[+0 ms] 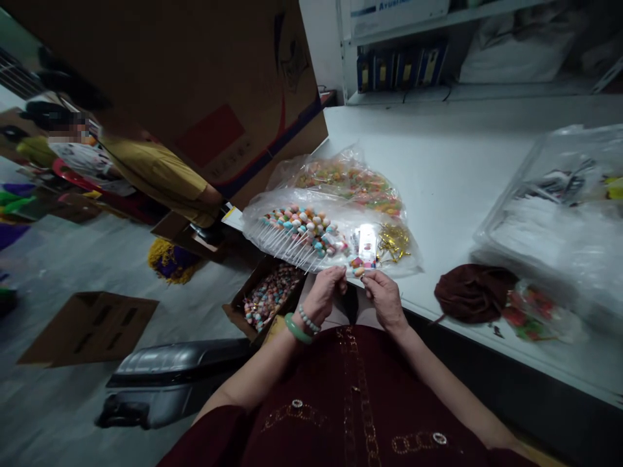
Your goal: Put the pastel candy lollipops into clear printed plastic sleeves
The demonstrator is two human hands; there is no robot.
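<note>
At the table's front edge, my left hand [327,292] is closed in a pinch, with a green bangle and a beaded bracelet on its wrist. My right hand [387,299] pinches too, a short way to the right. Small orange and pink egg-shaped pieces [359,267] show between the fingertips; what each hand grips is too small to make out. Just beyond lies a clear plastic bag [335,256] with many speckled eggs on white sticks [302,227] on it. To their right are a white printed card [367,243] and a heap of gold ties [394,242].
A tall cardboard carton [195,84] stands at the left. Below the table edge, a box [238,318] holds small colourful pieces; a grey suitcase [170,376] lies nearby. Plastic-wrapped goods [559,220] and dark brown cloth [474,292] lie right. Co-workers sit at the far left.
</note>
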